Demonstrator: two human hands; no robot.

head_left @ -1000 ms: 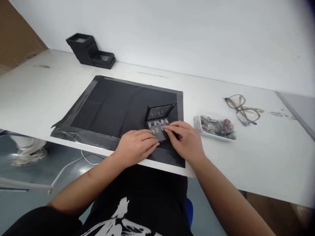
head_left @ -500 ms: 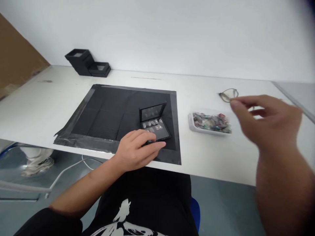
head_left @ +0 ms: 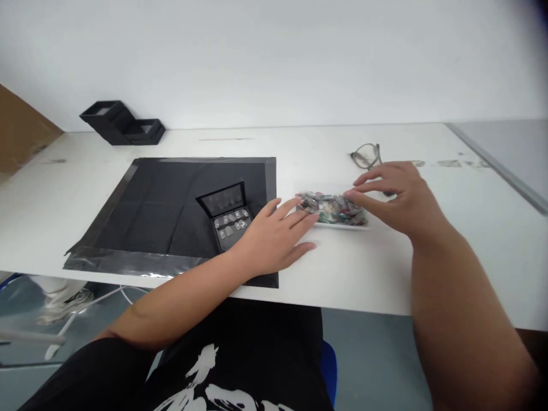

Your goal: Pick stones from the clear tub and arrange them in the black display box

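A white plastic tub (head_left: pixel 342 226) holds many small wrapped pieces (head_left: pixel 331 208), grey, green and reddish; their kind is too small to make out. My left hand (head_left: pixel 276 234) reaches over the tub's left end, fingers spread, fingertips at the pieces. At the opposite end is my right hand (head_left: pixel 396 191), its fingers parted and curved, thumb tip at the pieces' edge. Behind my left wrist a small black case (head_left: pixel 231 214) stands with its lid raised. Several clear or silvery pieces sit in rows inside it, and my left arm hides its front edge.
Under the case lies a black mat (head_left: pixel 171 200) taped to the white table (head_left: pixel 342 274). Eyeglasses (head_left: pixel 366 157) rest behind the tub, partly covered by my right hand. Black boxes (head_left: pixel 124 125) are stacked by the wall at the back left.
My left hand has left the front of the black case and moved right to the tub. My right hand has come in from the right, down to the tub. The view has shifted right.
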